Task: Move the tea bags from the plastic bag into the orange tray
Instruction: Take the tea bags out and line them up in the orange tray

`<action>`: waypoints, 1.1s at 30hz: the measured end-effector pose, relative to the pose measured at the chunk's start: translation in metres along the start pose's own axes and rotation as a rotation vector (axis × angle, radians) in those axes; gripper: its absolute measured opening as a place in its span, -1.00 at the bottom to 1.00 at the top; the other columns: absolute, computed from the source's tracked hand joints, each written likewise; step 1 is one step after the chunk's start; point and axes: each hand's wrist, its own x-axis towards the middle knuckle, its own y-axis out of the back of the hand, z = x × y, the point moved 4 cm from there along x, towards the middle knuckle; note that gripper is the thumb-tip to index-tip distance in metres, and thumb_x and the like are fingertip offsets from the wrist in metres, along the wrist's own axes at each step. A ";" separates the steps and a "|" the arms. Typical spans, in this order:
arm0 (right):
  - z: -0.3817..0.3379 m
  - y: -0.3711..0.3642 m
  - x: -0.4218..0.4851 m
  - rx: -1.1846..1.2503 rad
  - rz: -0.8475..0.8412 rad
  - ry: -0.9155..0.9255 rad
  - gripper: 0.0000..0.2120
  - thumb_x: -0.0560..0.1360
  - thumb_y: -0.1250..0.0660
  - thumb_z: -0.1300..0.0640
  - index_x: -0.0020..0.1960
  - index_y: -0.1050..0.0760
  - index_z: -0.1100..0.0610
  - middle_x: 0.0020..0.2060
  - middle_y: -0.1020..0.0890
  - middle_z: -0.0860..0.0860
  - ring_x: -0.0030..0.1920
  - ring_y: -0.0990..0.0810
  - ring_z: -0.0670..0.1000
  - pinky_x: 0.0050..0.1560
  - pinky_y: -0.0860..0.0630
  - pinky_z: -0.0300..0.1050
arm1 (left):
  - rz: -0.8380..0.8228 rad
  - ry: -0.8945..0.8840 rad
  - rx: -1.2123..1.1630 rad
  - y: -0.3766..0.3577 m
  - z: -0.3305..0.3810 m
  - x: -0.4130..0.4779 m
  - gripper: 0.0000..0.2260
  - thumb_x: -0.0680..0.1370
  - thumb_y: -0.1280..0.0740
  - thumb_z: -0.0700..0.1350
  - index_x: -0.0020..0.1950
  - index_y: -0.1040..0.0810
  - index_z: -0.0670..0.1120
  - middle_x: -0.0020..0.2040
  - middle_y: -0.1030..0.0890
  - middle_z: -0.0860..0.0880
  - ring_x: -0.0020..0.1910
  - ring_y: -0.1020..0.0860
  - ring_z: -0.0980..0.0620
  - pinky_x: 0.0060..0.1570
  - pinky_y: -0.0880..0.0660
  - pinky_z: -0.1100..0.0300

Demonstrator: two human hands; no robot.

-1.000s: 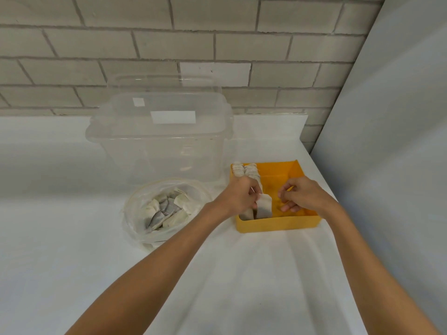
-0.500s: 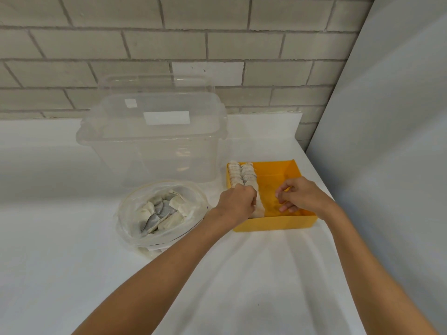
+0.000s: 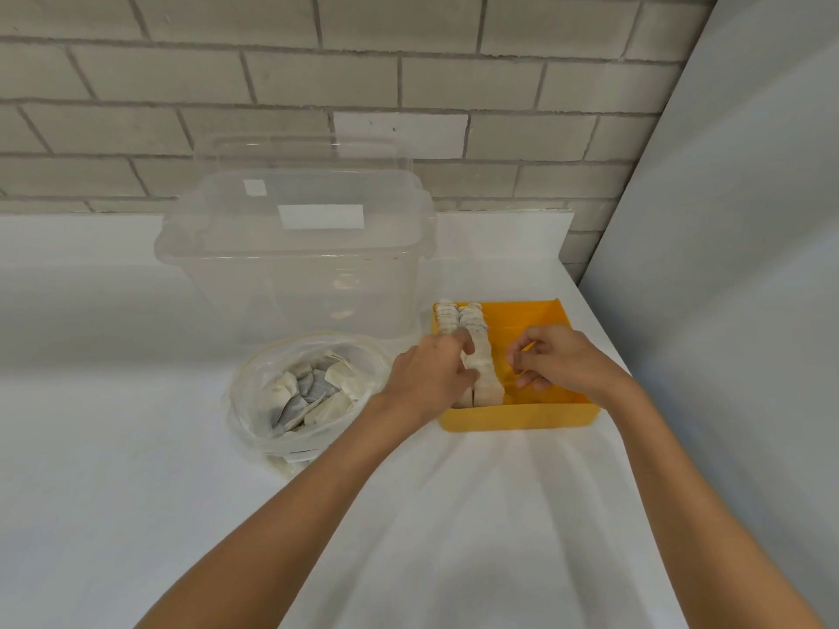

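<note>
Spread over the table, a creased white cloth point(image 3: 113, 447). Standing on it at the far side, left of centre, a large clear plastic bin point(image 3: 295, 274) bearing a wide white label point(image 3: 321, 216) and a small white sticker point(image 3: 254, 187). Behind, a grey brick wall point(image 3: 408, 84). Along the right, a plain grey panel point(image 3: 726, 265).

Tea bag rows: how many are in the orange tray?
2. The first row lies against the left wall of the orange tray, partly under the left hand; the second row just right of it.
</note>
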 end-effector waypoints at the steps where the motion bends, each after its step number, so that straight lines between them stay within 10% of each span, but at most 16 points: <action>1: -0.009 -0.004 -0.002 0.012 -0.013 0.027 -0.92 0.52 -0.32 0.24 -0.02 -0.58 0.19 -0.14 -0.69 0.13 -0.20 -0.69 0.03 -0.20 -0.59 -0.15 | 0.020 0.008 -0.045 0.010 -0.006 -0.005 -0.80 0.53 -0.33 -0.02 0.14 -0.47 0.02 -0.07 -0.60 0.09 0.04 -0.52 0.00 -0.03 -0.44 0.09; 7: -0.077 -0.056 -0.007 0.071 -0.151 0.216 -0.91 0.52 -0.30 0.28 -0.03 -0.57 0.18 -0.23 -0.65 0.06 -0.20 -0.69 0.02 -0.20 -0.54 -0.17 | 0.135 0.144 -0.166 0.069 -0.073 -0.038 -0.94 0.50 -0.37 -0.05 -0.17 -0.60 0.04 -0.28 -0.58 0.13 -0.14 -0.55 0.07 -0.13 -0.54 0.13; 22: -0.113 -0.209 0.022 -0.665 -0.248 0.449 -0.75 0.46 -0.24 0.39 0.09 -0.56 0.26 0.10 -0.52 0.14 0.11 -0.50 0.12 0.08 -0.52 0.06 | -0.095 0.303 -0.023 0.049 -0.173 -0.078 -0.83 0.43 -0.41 -0.09 -0.01 -0.59 -0.08 -0.10 -0.61 0.00 -0.10 -0.57 0.01 -0.04 -0.55 0.12; 33: -0.111 -0.204 0.022 -0.378 -0.128 0.324 -0.82 0.41 -0.38 0.33 -0.03 -0.60 0.12 -0.29 -0.51 -0.07 -0.15 -0.53 0.00 -0.21 -0.42 -0.25 | 0.121 0.253 -0.275 0.062 -0.190 -0.089 -0.88 0.49 -0.37 -0.26 -0.08 -0.65 -0.07 -0.18 -0.65 -0.02 -0.19 -0.60 0.03 -0.24 -0.48 0.37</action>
